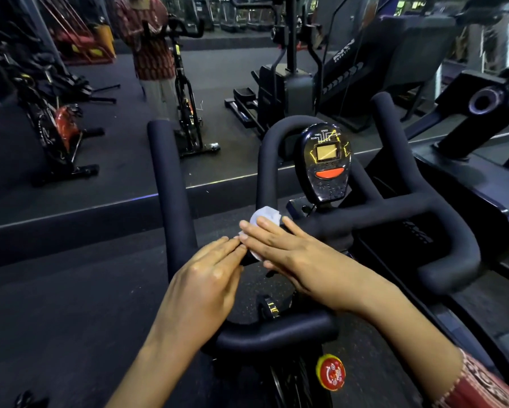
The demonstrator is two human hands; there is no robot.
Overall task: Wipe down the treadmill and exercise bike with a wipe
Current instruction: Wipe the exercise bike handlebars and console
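Wiping the exercise bike [277,331]: both hands flat on the wipe [265,214].
Left hand [206,278] and right hand [291,254], fingers straight, press the white wipe onto the handlebar's centre bar, just below the console [329,163]. Next, I judge: slide it along the grips, then move to the treadmill [482,184] at right.

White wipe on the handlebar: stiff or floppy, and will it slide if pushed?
Probably floppy: the thin white wipe curves over the black padded handlebar. Likely light, and may bunch rather than slide; its edge looks crumpled beside the right hand.
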